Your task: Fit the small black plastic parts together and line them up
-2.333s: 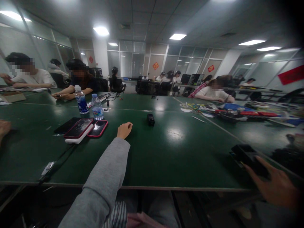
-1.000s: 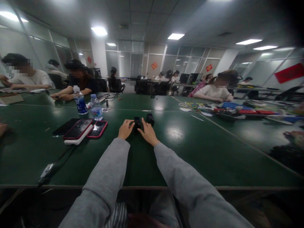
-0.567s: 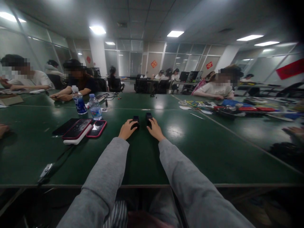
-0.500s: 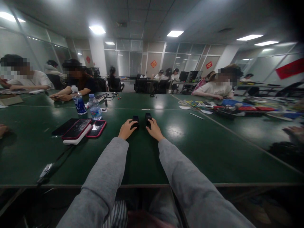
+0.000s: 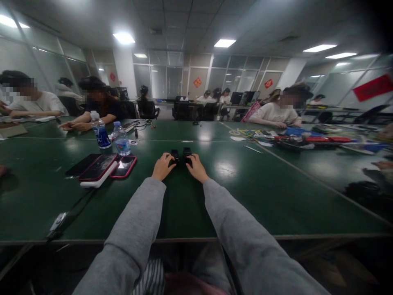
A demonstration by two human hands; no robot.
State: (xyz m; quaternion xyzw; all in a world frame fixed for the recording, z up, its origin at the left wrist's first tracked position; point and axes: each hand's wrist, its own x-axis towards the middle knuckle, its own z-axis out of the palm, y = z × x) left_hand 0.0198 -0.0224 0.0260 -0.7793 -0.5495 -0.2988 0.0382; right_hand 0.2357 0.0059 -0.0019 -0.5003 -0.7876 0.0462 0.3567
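Two small black objects stand side by side on the green table (image 5: 245, 196), a narrow gap between them. My left hand (image 5: 163, 166) has its fingers curled round the outer side of the left black object (image 5: 175, 155). On the other side, my right hand (image 5: 196, 167) grips the right black object (image 5: 187, 153) at its near right edge, thumb toward the middle. Both objects are dark, so their details are hard to make out.
Left of my hands lie phones (image 5: 123, 166) and a white power bank (image 5: 100, 180) with a cable. Two bottles (image 5: 122, 141) (image 5: 100, 131) stand behind them. Tools and cables (image 5: 294, 141) lie back right. People sit around the table.
The right black object and my right hand have shifted left, so the gap between the two objects is narrower. My left hand has barely moved.
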